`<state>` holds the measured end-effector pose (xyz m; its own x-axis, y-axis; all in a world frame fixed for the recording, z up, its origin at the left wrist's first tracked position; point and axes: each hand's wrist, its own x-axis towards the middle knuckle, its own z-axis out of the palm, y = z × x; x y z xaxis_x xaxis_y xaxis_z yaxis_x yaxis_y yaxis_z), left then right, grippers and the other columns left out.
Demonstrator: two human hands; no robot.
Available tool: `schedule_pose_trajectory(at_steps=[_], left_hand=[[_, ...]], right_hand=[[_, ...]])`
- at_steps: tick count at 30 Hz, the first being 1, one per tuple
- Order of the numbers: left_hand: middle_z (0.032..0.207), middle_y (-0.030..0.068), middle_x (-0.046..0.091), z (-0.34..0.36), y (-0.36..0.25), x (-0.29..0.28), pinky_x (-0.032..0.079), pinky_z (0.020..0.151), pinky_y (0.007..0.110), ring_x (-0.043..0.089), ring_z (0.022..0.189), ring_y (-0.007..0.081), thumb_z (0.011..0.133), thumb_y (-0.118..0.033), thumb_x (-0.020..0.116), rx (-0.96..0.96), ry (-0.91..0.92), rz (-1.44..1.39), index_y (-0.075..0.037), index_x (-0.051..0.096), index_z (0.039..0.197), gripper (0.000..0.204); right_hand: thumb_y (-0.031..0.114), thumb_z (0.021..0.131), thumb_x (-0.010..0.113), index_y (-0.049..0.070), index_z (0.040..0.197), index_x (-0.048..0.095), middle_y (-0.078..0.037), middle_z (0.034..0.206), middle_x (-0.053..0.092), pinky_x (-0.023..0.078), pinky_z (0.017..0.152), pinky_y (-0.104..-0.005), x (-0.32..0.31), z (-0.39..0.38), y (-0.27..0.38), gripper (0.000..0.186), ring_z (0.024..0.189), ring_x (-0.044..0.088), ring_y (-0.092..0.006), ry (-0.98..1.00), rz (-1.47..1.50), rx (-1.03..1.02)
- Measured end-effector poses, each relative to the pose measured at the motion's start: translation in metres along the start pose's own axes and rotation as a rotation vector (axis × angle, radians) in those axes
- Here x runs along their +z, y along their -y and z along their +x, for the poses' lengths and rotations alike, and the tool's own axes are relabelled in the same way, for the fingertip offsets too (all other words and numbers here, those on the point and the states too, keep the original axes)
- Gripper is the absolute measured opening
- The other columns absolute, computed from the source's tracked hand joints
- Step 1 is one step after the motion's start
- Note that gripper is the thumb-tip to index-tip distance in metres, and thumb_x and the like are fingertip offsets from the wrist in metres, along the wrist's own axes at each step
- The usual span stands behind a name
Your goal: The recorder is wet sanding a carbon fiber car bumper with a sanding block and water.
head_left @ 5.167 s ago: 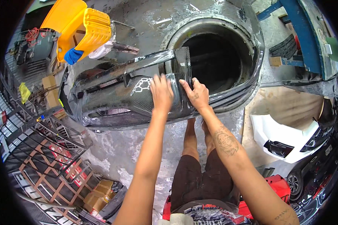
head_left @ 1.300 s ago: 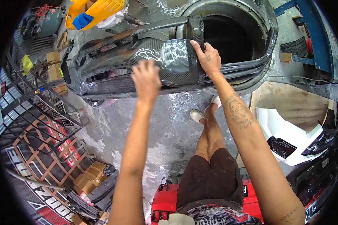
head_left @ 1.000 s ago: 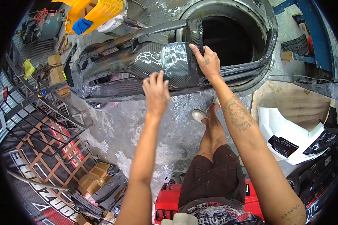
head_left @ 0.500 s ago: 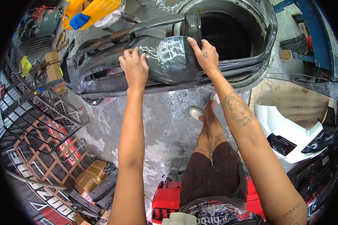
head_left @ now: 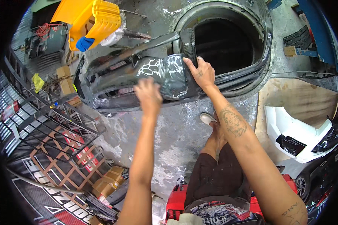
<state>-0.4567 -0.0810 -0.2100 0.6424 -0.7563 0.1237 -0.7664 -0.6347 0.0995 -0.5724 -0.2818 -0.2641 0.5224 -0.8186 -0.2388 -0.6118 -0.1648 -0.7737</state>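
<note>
The black car bumper (head_left: 112, 81) lay across the round drum (head_left: 186, 18), its long panel reaching out to the drum's left and its other end curving round the drum's right side. The right hand (head_left: 204, 73) was at the drum's left, near edge, thumb on the panel and fingers seemingly gripping its crosspiece. The left hand (head_left: 149, 96) was farther left of the drum, over the panel's near side, fingers loosely bent and holding nothing visible.

The work looked partway along. The stretch just left of the drum had a bright, smooth sheen, while the part farthest left looked duller and perhaps remained to be gone over; no part could be called finished.

The left hand was blurred, so its contact with the panel could not be told. The right fingertips were hard to make out, the bumper's underside was hidden, and the drum's inside was too dark to read.
</note>
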Motion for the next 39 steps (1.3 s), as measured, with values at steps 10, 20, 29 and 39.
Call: schedule_pose_trajectory(at_steps=[10,20,29,39], left_hand=[[0.125,0.0090,0.061,0.055,0.032,-0.005,0.039,0.093,0.054,0.051,0.113,0.0392,0.093,-0.015,0.065,0.132,0.205,-0.041,-0.012,0.068,0.122,0.029],[0.124,0.0105,0.062,0.112,0.045,0.008,0.040,0.095,0.052,0.051,0.109,0.0386,0.093,-0.014,0.065,0.286,0.345,-0.155,-0.009,0.067,0.123,0.030],[0.120,0.0153,0.060,0.121,0.047,0.014,0.040,0.094,0.051,0.051,0.106,0.0395,0.095,-0.015,0.063,0.371,0.406,-0.170,-0.007,0.065,0.125,0.032],[0.121,0.0165,0.060,0.109,0.055,0.000,0.041,0.091,0.051,0.052,0.105,0.0403,0.094,-0.014,0.065,0.448,0.358,-0.125,-0.003,0.068,0.119,0.027]], right_hand=[[0.068,0.090,0.061,0.001,0.077,0.058,-0.024,0.066,0.064,0.051,0.065,-0.0526,0.006,-0.002,0.013,0.069,0.071,0.066,-0.0459,0.049,0.038,0.017],[0.068,0.088,0.064,0.002,0.079,0.061,-0.024,0.068,0.066,0.054,0.067,-0.0513,0.009,0.007,0.028,0.067,0.073,0.068,-0.0449,-0.002,-0.019,0.086],[0.065,0.084,0.070,0.001,0.081,0.066,-0.021,0.069,0.069,0.056,0.067,-0.0484,0.002,-0.005,0.031,0.064,0.071,0.070,-0.0412,-0.062,-0.096,0.096],[0.070,0.084,0.066,0.000,0.088,0.070,-0.024,0.077,0.070,0.056,0.075,-0.0498,0.004,-0.006,0.032,0.069,0.080,0.071,-0.0425,-0.019,-0.076,0.127]])
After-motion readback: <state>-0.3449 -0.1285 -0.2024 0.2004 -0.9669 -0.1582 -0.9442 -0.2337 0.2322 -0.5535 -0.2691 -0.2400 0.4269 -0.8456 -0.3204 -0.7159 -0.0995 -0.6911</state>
